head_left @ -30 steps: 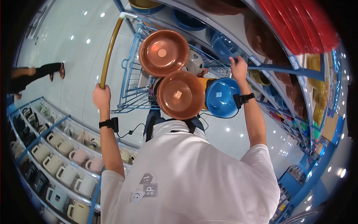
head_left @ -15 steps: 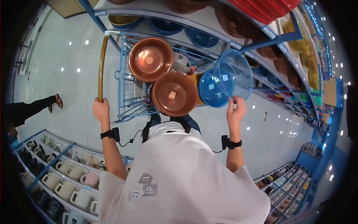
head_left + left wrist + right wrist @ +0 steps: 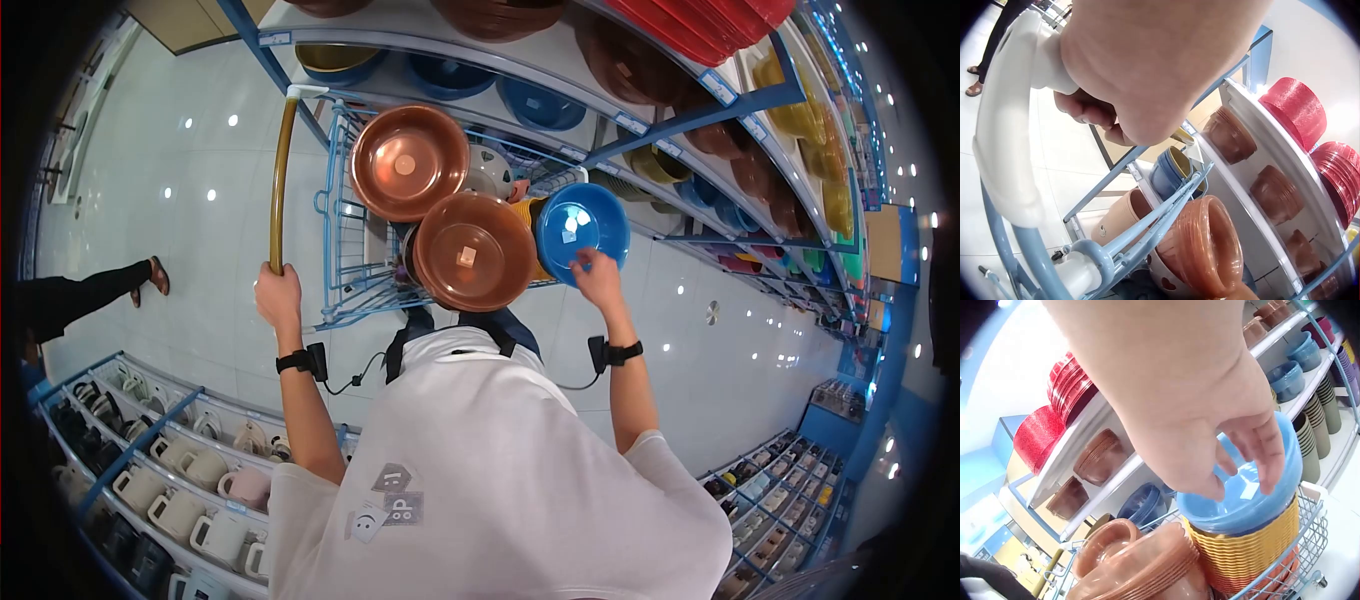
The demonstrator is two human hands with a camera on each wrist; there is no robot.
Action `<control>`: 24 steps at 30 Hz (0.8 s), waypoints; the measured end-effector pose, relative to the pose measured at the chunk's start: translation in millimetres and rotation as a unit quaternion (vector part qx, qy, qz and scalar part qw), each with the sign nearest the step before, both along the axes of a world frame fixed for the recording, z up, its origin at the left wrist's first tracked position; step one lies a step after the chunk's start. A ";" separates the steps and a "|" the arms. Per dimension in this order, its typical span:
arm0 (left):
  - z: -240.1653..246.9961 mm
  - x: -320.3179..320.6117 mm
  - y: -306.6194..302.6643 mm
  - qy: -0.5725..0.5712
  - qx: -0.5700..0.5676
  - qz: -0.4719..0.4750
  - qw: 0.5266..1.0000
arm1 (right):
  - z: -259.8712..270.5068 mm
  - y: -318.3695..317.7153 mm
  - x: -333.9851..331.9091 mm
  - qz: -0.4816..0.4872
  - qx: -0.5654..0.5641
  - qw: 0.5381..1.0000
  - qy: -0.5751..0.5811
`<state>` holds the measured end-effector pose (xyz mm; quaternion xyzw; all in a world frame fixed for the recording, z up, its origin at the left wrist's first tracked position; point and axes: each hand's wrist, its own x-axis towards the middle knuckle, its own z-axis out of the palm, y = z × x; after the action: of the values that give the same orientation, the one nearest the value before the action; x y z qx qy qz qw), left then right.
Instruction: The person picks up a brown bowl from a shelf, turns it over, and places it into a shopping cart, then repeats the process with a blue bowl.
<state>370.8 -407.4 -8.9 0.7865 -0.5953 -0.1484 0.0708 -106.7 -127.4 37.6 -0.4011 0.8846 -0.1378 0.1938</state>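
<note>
In the head view my left hand [image 3: 278,295] grips the near end of the yellow-brown handle [image 3: 283,185] of a blue wire shopping cart [image 3: 335,235]. My right hand [image 3: 600,280] is at the near side of a blue plastic basin [image 3: 583,225], at the cart's right end. In the right wrist view, its thumb and fingers are spread apart and reach over the basin [image 3: 1244,515], which tops a yellow ribbed stack [image 3: 1244,547]. Two brown basin stacks, one near [image 3: 472,240] and one far [image 3: 408,160], sit left of it in the cart.
Shelves [image 3: 480,60] with brown, blue and red basins run along the cart's far side. Racks of mugs [image 3: 200,465] stand at the lower left. At the far left a person's leg [image 3: 90,295] shows on the tiled floor [image 3: 180,230].
My right hand has brought a clear blue basin from the shelf to the cart; it now sits inside the blue basin there. My left hand has kept its grip on the handle.
</note>
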 end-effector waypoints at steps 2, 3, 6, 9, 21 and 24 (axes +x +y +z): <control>-1.6 0.3 -0.4 -0.004 0.001 0.004 1.000 | 16.8 -33.1 -11.0 0.002 0.026 1.000 -0.014; -2.1 0.0 -1.3 -0.006 0.002 0.004 1.000 | 21.5 -49.8 -19.1 0.014 0.051 0.998 -0.013; -1.5 -1.6 -2.7 -0.012 0.013 0.016 1.000 | 28.3 -96.5 -45.6 0.059 0.082 0.995 0.011; -4.3 0.1 -2.3 -0.016 0.020 0.024 0.999 | 44.3 -149.0 -61.7 0.057 0.131 0.990 0.002; -6.7 -4.3 -3.2 -0.060 0.014 0.049 0.997 | -61.2 -283.3 -175.9 0.213 0.162 0.961 0.063; -2.6 -8.5 -5.0 -0.075 0.024 0.053 0.996 | -88.1 -296.9 -188.0 0.240 0.213 0.943 0.088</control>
<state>362.3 -412.5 -11.5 0.8275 -0.5524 -0.0994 0.0152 -294.7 -424.3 -50.5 -0.5612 0.7845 0.1401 0.2235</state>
